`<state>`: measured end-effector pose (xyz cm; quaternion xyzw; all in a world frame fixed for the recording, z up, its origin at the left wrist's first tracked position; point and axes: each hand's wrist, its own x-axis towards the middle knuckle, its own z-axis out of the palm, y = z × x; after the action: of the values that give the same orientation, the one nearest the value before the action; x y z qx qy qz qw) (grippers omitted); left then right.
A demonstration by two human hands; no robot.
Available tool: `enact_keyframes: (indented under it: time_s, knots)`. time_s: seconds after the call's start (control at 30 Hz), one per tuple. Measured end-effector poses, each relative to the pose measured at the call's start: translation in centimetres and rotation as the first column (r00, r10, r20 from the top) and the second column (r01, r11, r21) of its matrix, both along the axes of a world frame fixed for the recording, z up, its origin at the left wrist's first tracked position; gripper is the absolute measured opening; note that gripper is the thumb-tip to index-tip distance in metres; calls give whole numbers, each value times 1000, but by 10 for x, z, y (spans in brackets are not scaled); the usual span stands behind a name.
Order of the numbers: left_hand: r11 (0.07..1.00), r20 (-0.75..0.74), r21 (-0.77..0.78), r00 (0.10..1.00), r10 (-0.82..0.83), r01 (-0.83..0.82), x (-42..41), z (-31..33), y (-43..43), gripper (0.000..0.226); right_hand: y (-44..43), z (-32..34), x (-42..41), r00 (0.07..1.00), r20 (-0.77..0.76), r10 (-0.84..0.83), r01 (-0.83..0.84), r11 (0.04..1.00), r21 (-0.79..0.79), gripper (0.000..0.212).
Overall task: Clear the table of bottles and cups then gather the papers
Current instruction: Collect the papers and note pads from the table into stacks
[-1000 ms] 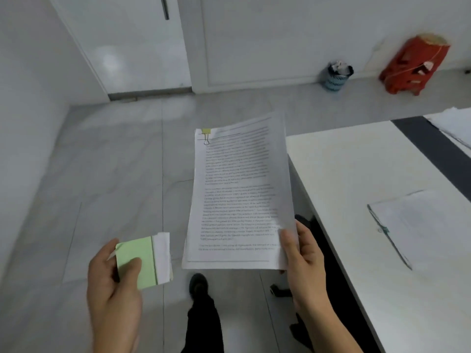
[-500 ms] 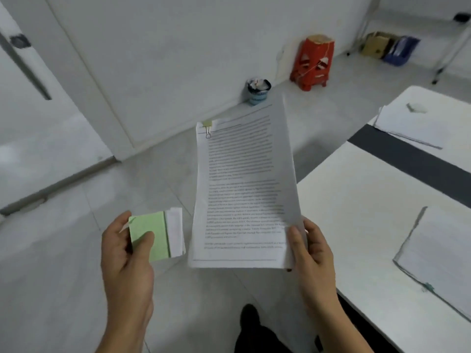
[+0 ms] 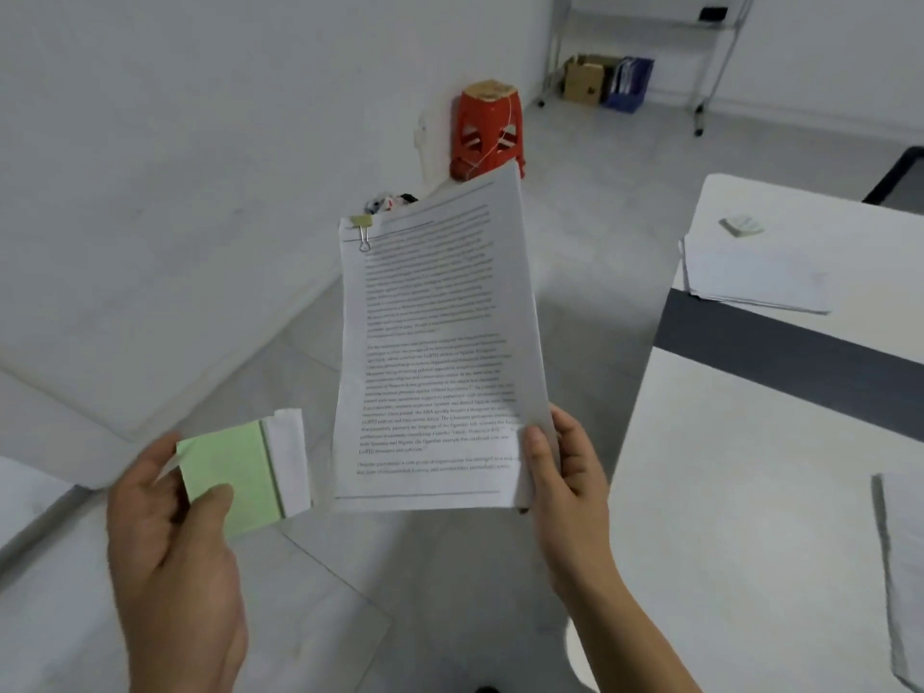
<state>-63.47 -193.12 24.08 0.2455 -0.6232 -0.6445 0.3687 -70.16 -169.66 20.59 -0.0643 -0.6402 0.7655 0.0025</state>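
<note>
White surface (image 3: 750,492) is running along the rt side of view, grey tiled floor and a red stool (image 3: 487,127) sitting behind by the wall. No bottles or cups are showing on the part of the surface in view, so I'm judging the clearing step done and paper-gathering as the step in hand. Right hand (image 3: 565,472) is gripping the clipped sheaf (image 3: 435,352) at its lower rt corner, thumb on the printed face, fingers behind; sheaf is hanging in air over the floor, left of the surface edge, not touching it. Long axis is running near upright in view, leaning slightly rt at the top; header end w/ binder clip (image 3: 362,227) at top-left corner is pointing away toward the wall, footer end toward the person, text facing the camera. Left hand (image 3: 170,532) is pinching a green note pad (image 3: 230,477), thumb on top, just beside the sheaf's lower left corner. Two more lots are lying on the surface: a far stack (image 3: 750,277) beyond the dark strip (image 3: 780,347), and a near sheaf (image 3: 900,567) at the rt frame edge. Next move, est.: both hands are occupied, so it's calling for laying the held sheaf onto one stack, edges squared, before lifting more.
</note>
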Motion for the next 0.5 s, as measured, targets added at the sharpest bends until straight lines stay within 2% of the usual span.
enact_keyframes:
  time_s: [0.17,0.3,0.4,0.5]
  knots:
    - [995,11,66,997,-79,78,-126,-29,-67,51,-56,-12,-91,996,1,-93,93,995,30,22]
    - [945,-28,155,957,-287,288,-243,-28,-91,46,-86,-13,-161,967,12,-255,254,965,64,23]
    - [864,-51,150,876,-479,481,-327,-11,-83,48,-88,0,-203,907,-9,-421,420,903,90,23]
    - [736,-51,136,747,-663,663,-403,0,-55,47,-78,6,-228,798,3,-603,600,795,90,21]
